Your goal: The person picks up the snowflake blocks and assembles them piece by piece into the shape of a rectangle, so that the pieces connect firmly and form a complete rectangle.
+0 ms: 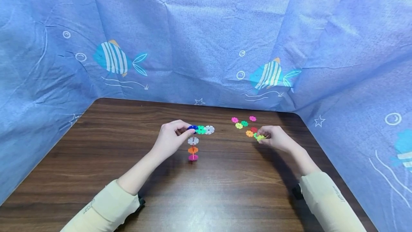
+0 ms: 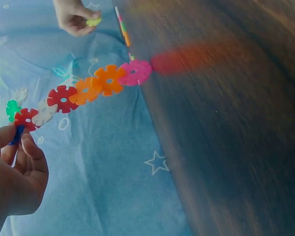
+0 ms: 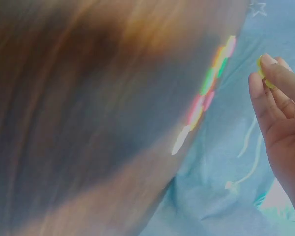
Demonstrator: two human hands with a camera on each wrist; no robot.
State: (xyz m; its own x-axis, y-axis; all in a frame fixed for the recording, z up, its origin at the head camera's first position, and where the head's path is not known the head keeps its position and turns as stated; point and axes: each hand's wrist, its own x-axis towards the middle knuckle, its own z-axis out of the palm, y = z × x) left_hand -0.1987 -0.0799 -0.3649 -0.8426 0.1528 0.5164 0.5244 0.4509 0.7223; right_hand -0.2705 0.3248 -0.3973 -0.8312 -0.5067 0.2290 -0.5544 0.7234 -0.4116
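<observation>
My left hand (image 1: 170, 137) pinches the blue snowflake disc (image 1: 193, 127) at the top of a joined chain. From it, a green disc (image 1: 201, 129) and a white disc (image 1: 210, 129) branch to the right. Below, red, white and orange discs (image 2: 109, 80) run down to a pink disc (image 2: 135, 73), which is at or just above the tabletop. Over at the right, my right hand (image 1: 276, 138) pinches a yellow disc (image 3: 260, 66) between thumb and fingers, raised off the table in the right wrist view.
Loose discs lie on the dark wooden table (image 1: 128, 124) near my right hand: an orange disc (image 1: 249, 133), a red disc (image 1: 254, 129), a yellow-green disc (image 1: 239, 126), a green disc (image 1: 244, 123) and pink ones (image 1: 252, 118). A blue fish-print cloth (image 1: 199, 46) hangs around the table.
</observation>
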